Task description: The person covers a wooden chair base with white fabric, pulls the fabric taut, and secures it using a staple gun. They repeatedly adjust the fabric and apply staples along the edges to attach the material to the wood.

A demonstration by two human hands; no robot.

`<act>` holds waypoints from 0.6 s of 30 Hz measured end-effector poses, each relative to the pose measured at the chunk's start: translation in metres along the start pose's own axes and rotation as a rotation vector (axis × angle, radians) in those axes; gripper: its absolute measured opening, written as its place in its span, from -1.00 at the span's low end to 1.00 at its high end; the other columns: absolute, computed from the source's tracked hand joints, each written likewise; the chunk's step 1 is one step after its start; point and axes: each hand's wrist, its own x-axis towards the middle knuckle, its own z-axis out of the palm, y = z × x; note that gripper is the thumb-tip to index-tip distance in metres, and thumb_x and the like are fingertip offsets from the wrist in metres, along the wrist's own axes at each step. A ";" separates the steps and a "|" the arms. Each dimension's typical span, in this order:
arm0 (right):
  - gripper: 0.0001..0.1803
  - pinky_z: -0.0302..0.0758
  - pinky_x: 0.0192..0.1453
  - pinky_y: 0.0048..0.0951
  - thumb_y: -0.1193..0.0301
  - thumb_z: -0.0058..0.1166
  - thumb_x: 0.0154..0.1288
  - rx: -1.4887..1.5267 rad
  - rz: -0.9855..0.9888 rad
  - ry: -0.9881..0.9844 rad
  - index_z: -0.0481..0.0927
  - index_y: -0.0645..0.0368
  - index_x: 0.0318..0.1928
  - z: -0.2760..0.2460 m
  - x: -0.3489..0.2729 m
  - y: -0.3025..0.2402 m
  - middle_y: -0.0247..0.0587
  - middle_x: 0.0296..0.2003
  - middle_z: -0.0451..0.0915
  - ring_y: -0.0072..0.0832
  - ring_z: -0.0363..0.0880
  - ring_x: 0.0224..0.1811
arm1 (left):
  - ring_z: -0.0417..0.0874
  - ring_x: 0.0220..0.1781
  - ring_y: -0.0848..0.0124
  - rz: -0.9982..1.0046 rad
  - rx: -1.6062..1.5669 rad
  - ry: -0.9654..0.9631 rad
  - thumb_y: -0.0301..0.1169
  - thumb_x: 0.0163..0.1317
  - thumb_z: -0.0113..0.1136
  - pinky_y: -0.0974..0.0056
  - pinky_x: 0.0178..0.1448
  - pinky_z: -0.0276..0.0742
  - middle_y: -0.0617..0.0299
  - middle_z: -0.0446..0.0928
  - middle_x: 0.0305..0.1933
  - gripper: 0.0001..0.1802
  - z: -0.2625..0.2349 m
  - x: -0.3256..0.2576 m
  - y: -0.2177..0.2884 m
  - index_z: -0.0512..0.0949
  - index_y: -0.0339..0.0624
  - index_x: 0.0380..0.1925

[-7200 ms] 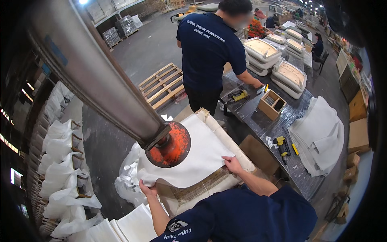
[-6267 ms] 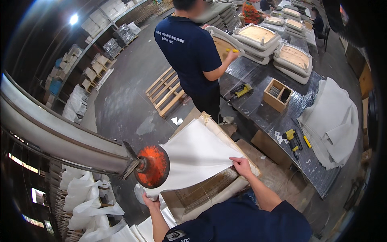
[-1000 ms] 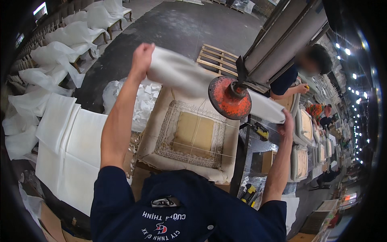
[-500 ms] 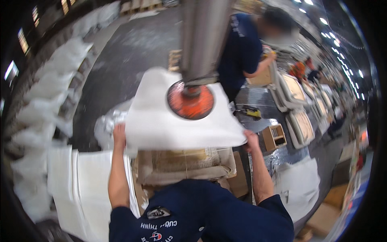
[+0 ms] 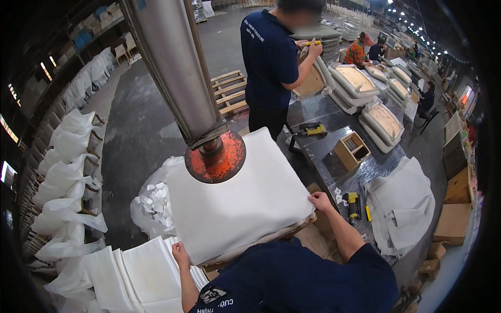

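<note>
A white fabric sheet (image 5: 250, 193) lies over a brownish padded block (image 5: 292, 225), which shows only as a strip along the near edge. My left hand (image 5: 180, 254) is closed on the sheet's near left corner. At its right corner, my right hand (image 5: 319, 201) pinches the edge between thumb and fingers. Over the far left part of the sheet hangs a round orange disc (image 5: 229, 161) at the foot of a thick metal cylinder (image 5: 167, 62). I cannot tell whether the disc touches the fabric.
Left of me is a stack of white sheets (image 5: 141, 271), with a plastic bag of white scraps (image 5: 156, 201) beyond. A worktable at right bears staple guns (image 5: 354, 207), a wooden box (image 5: 352, 150), grey-white fabric (image 5: 402, 203) and padded seats (image 5: 383, 122). A co-worker (image 5: 269, 62) stands ahead.
The white sheet has come down over the padded block and turned, its right side now farther away. My left hand moved nearer to me. The whole view has swung.
</note>
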 end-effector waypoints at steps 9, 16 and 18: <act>-0.68 0.63 -0.10 -0.36 0.30 0.25 0.31 -0.117 -0.062 0.085 0.73 0.33 -0.12 0.009 -0.023 0.038 -0.09 -0.30 0.76 -0.42 0.73 -0.24 | 0.61 -0.20 0.37 -0.066 -0.019 0.000 -0.29 0.50 0.10 0.23 -0.04 0.55 0.09 0.61 -0.26 -0.72 -0.005 -0.040 -0.038 0.48 -0.36 -0.15; -0.66 0.61 -0.06 -0.27 0.25 0.14 0.41 -0.186 -0.096 0.091 0.72 0.29 -0.06 0.021 -0.029 0.033 0.03 -0.26 0.75 -0.25 0.75 -0.22 | 0.54 -0.35 0.33 0.004 0.227 -0.044 -0.18 0.49 0.13 0.21 -0.15 0.51 0.10 0.58 -0.40 -0.61 0.002 -0.041 -0.044 0.52 -0.39 -0.19; -0.67 0.61 -0.06 -0.28 0.26 0.15 0.41 -0.183 -0.123 0.093 0.71 0.29 -0.05 0.015 -0.026 0.040 0.03 -0.27 0.75 -0.26 0.74 -0.23 | 0.53 -0.36 0.36 -0.060 0.119 -0.043 -0.17 0.50 0.11 0.22 -0.17 0.50 0.12 0.57 -0.40 -0.60 0.007 -0.048 -0.048 0.51 -0.39 -0.19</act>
